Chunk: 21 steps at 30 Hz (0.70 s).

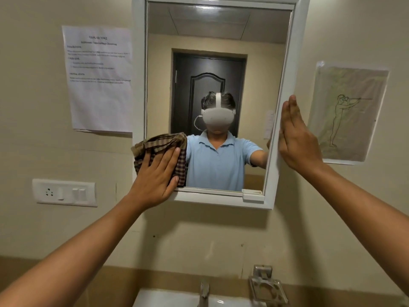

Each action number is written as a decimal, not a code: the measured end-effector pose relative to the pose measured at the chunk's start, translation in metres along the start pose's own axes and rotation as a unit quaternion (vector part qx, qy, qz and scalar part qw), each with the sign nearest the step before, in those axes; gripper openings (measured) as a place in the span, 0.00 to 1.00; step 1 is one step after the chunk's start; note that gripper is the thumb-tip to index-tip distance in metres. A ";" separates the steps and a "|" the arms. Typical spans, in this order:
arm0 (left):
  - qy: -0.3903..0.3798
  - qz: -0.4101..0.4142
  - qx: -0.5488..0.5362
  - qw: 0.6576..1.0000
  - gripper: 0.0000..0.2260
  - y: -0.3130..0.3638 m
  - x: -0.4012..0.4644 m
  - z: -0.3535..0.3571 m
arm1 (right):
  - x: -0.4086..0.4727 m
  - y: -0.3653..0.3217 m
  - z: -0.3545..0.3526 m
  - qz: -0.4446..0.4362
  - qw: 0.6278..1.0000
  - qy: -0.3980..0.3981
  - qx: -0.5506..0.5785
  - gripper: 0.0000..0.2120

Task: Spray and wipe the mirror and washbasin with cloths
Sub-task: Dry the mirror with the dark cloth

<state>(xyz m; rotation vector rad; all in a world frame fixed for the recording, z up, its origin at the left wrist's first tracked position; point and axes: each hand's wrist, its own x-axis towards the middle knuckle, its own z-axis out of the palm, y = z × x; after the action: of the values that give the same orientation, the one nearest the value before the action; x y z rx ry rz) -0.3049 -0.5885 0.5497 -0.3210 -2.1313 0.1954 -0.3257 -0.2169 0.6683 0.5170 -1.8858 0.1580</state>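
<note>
A white-framed mirror [221, 41] hangs on the beige wall, its glass reflecting a person in a blue shirt. My left hand [155, 176] presses a brown checked cloth [161, 145] flat against the mirror's lower left corner, fingers straight. My right hand [296, 138] rests flat against the outer right edge of the mirror frame, fingers straight and together. Below, the white washbasin [168, 299] shows at the bottom edge with a metal tap [204, 291] above it. No spray bottle is in view.
A metal soap dish [267, 286] is fixed to the wall right of the tap. A switch and socket plate [65, 192] sits left of the mirror. A printed sheet [99, 78] and a drawing [347, 111] are taped to the wall on either side.
</note>
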 end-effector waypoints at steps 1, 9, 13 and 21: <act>-0.003 -0.002 -0.008 1.000 0.31 0.005 -0.005 0.004 | -0.001 0.000 0.000 -0.002 1.000 -0.002 -0.003 0.31; 0.001 -0.009 -0.034 0.999 0.31 0.045 0.003 0.010 | -0.008 0.003 0.003 -0.014 1.000 -0.007 0.003 0.33; 0.003 0.020 -0.044 0.999 0.31 0.085 0.020 0.008 | -0.012 0.002 0.003 -0.013 1.000 -0.006 0.007 0.32; 0.003 0.094 -0.087 0.992 0.34 0.164 0.072 -0.005 | -0.017 0.007 0.000 -0.029 0.999 -0.031 0.013 0.30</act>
<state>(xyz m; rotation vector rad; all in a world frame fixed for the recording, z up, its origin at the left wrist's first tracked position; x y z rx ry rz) -0.3134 -0.4100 0.5670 -0.6257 -2.1161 0.1161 -0.3236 -0.2061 0.6539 0.5991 -1.9290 0.1291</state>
